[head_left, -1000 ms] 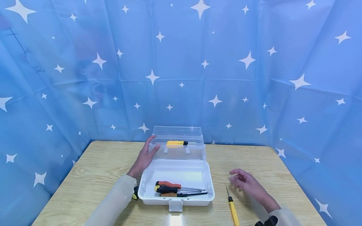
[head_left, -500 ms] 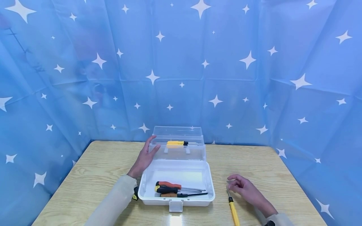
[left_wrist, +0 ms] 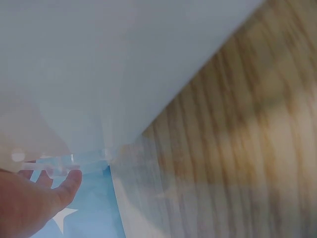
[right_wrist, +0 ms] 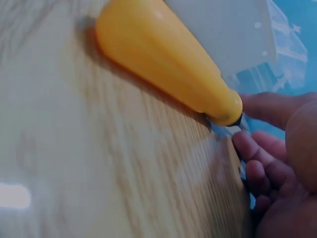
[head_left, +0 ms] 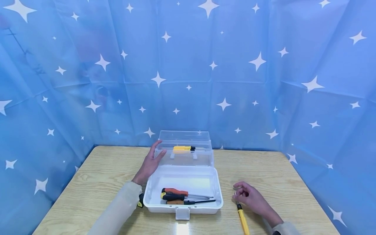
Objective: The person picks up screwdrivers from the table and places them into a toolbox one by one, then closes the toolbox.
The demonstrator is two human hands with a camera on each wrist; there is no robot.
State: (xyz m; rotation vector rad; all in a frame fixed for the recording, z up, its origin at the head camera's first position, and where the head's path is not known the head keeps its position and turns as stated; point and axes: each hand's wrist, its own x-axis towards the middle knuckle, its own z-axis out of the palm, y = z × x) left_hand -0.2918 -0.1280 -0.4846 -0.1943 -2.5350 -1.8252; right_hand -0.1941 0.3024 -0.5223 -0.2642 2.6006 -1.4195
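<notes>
My left hand holds the left edge of the toolbox's raised clear lid, thumb in front and fingers behind. Below it stands the white toolbox. Inside lie a red-handled screwdriver, a black-and-yellow screwdriver and an orange-brown-handled tool. At the right, a yellow-handled screwdriver lies on the table, blade pointing away. My right hand is at its blade, thumb and forefinger bent around it with a gap between their tips. In the right wrist view the yellow handle looks large.
Small yellow-handled screwdrivers lie in the clear lid. A black-and-yellow item shows partly beside the box, under my left sleeve. The wooden table ends at a blue star-patterned curtain. A clear latch hangs at the box front.
My right hand has moved left and slightly toward me, with its fingers coming around the yellow screwdriver's blade. The screwdriver, the toolbox and my left hand stay in place.
</notes>
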